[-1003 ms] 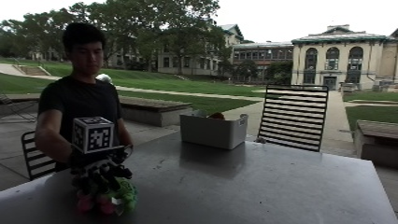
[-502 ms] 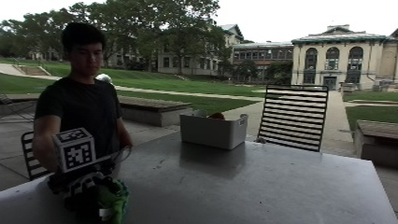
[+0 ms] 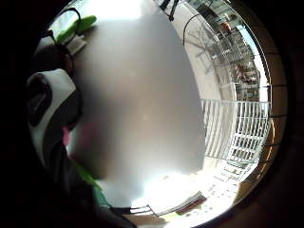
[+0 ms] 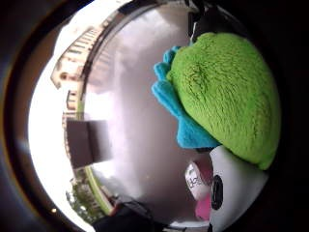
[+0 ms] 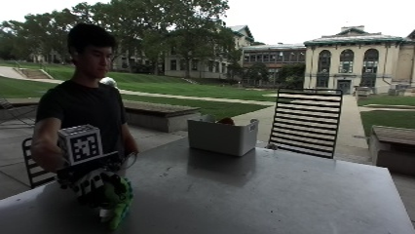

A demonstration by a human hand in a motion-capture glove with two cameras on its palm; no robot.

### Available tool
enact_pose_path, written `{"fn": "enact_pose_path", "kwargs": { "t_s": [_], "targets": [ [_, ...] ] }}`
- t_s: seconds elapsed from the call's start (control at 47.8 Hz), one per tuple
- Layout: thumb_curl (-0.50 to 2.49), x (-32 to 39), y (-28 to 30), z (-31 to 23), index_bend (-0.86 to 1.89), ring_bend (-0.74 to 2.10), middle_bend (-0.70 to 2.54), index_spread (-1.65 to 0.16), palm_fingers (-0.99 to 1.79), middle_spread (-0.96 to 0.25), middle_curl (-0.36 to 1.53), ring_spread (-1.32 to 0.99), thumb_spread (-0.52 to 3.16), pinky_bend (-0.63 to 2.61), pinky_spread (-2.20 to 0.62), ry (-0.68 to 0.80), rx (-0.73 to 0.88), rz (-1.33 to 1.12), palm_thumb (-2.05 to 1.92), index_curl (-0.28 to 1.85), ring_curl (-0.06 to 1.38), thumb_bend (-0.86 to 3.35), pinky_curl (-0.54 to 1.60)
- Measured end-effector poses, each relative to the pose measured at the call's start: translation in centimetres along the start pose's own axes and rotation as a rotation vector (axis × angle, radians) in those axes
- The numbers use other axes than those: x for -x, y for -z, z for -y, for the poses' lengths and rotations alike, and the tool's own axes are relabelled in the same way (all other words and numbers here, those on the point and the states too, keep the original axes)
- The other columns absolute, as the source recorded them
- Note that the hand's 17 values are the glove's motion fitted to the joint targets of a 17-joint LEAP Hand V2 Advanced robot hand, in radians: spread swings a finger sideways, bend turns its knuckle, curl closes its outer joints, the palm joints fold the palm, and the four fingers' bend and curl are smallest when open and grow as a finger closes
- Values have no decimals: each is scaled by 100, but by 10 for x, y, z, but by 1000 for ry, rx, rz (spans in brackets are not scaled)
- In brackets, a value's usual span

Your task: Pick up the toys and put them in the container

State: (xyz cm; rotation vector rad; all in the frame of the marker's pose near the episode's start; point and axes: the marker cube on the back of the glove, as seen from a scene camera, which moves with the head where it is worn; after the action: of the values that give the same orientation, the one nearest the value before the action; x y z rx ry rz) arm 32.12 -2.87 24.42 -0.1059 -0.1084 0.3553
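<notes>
Outside view first: we have our right hand curled round the green plush toy, just above the table at its near corner. Next we judge a carry across to the white container, well apart, path unobstructed. Thumb-side palm view: toy against the palm, container beyond. Little-finger-side view: bare tabletop, slatted chair.

An outdoor campus patio is shown: lawn, trees, stone buildings, metal table beneath the right hand.
</notes>
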Motion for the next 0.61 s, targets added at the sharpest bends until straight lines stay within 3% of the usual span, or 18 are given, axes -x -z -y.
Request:
{"fn": "enact_pose_path", "kwargs": {
  "t_s": [0.251, 0.606],
  "targets": [
    [76, 57, 83, 10, 14, 114, 71, -36, 99, -36, 57, -38, 104, 105, -45, 64, -125, 22, 71, 28, 44, 27, 42],
    [90, 203, 211, 25, 13, 114, 63, -42, 89, -46, 59, -47, 81, 117, -43, 222, -275, -25, 67, 24, 46, 19, 48]
  ]
}}
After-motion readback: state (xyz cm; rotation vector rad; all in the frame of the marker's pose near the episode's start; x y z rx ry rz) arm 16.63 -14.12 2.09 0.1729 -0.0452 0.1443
